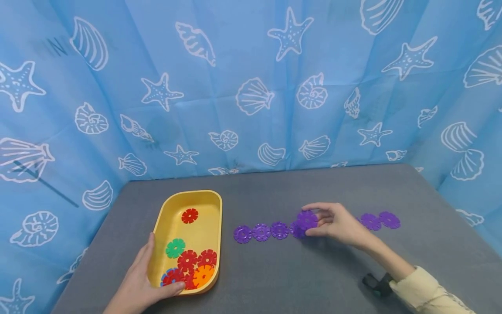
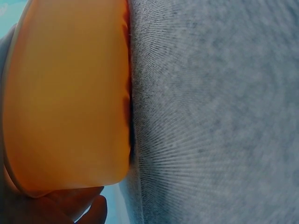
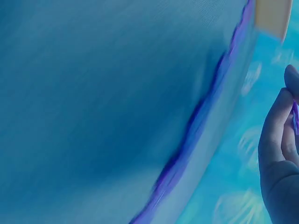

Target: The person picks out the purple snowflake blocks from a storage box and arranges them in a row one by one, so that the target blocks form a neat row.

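On the left, a yellow tray (image 1: 217, 244) holds several red flower-shaped discs, a green one (image 1: 175, 248) and an orange one (image 1: 204, 275). My left hand (image 1: 135, 279) grips its near left corner, thumb over the rim and fingers along the outer wall; the left wrist view has the tray's side (image 2: 65, 102) up close. My right hand (image 1: 339, 224) pinches a purple notched disc (image 1: 307, 219) between thumb and fingers, above a row of purple discs (image 1: 261, 232). Part of that row is hidden behind the hand, and two discs (image 1: 370, 222) show at its right.
A grey cloth-covered table (image 1: 274, 279) lies under everything. Behind it and at both sides hangs a blue curtain (image 1: 219, 109) with white shells and starfish. A dark strap piece (image 1: 377, 285) sits by the right sleeve (image 1: 419, 288).
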Demonstrator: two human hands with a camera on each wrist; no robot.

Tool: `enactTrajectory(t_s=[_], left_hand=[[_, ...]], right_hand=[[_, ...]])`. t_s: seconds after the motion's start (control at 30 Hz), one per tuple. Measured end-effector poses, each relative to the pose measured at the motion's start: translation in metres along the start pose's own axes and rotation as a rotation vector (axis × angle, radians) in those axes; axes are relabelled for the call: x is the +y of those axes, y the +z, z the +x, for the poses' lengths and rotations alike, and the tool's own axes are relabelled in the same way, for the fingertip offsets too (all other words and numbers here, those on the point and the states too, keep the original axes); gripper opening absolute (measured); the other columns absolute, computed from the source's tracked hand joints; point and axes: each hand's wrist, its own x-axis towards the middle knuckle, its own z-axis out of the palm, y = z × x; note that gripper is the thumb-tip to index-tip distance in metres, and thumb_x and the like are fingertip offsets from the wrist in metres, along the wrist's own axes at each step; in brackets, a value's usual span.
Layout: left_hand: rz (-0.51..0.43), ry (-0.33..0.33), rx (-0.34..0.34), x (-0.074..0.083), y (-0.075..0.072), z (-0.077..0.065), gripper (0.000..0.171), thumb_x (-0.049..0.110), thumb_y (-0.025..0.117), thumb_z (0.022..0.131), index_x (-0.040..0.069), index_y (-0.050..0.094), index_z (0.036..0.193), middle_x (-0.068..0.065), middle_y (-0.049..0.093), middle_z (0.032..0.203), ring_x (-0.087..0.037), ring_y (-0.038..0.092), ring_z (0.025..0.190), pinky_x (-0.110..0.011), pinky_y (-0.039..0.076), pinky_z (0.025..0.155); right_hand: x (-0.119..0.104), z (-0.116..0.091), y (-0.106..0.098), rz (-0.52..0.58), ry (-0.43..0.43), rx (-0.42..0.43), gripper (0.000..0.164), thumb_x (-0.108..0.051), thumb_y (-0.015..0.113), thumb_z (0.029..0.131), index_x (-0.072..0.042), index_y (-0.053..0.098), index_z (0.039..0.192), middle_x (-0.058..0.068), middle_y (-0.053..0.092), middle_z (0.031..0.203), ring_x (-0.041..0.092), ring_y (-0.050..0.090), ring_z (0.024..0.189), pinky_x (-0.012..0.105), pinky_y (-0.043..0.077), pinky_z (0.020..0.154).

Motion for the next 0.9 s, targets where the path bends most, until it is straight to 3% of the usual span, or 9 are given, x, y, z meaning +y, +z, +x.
enactTrajectory(t_s=[0.27,0.37,0.5,0.7,0.9], left_hand=[[-0.004,-0.005,-0.006,0.002,-0.001,-0.001,0.145,0.067,0.082,0.07,0.016,-0.018,0.163,-0.026,0.014,0.164,-0.047,0.036,0.134,-0.046,0.062,0.089],[0.003,-0.004,-0.008,0.002,-0.001,-0.001,0.146,0.067,0.082,0.071,0.016,-0.019,0.162,-0.026,0.014,0.163,-0.047,0.036,0.133,-0.046,0.062,0.089],[0.017,0.003,-0.005,0.001,0.0,0.0,0.144,0.067,0.081,0.072,0.014,-0.017,0.163,-0.026,0.016,0.162,-0.046,0.037,0.133,-0.048,0.062,0.09],[0.025,0.009,0.007,0.001,0.001,0.0,0.143,0.067,0.081,0.072,0.015,-0.015,0.163,-0.025,0.017,0.162,-0.047,0.036,0.135,-0.049,0.061,0.09],[0.014,-0.004,0.008,0.002,0.0,-0.001,0.144,0.068,0.081,0.07,0.014,-0.014,0.164,-0.025,0.017,0.162,-0.047,0.035,0.136,-0.046,0.062,0.088]], right_hand=[[0.043,-0.053,-0.077,-0.104,0.154,0.1,0.062,-0.012,0.08,0.087,0.006,0.055,0.141,0.002,0.071,0.091,0.004,0.068,0.079,0.027,0.06,0.067],[0.059,-0.069,-0.104,-0.144,0.212,0.12,0.054,-0.012,0.078,0.089,-0.005,0.059,0.14,-0.002,0.074,0.094,0.002,0.068,0.082,0.026,0.06,0.069],[0.08,-0.086,-0.133,-0.191,0.317,0.146,0.052,-0.017,0.076,0.092,-0.008,0.06,0.14,-0.007,0.075,0.1,-0.004,0.067,0.086,0.023,0.058,0.071],[0.106,-0.1,-0.158,-0.254,0.43,0.134,0.071,-0.023,0.073,0.095,0.014,0.041,0.146,0.01,0.076,0.11,-0.007,0.066,0.087,0.024,0.059,0.072],[0.115,-0.104,-0.167,-0.233,0.492,0.111,0.075,-0.021,0.071,0.097,0.019,0.033,0.148,0.011,0.077,0.105,-0.005,0.067,0.084,0.023,0.06,0.072]])
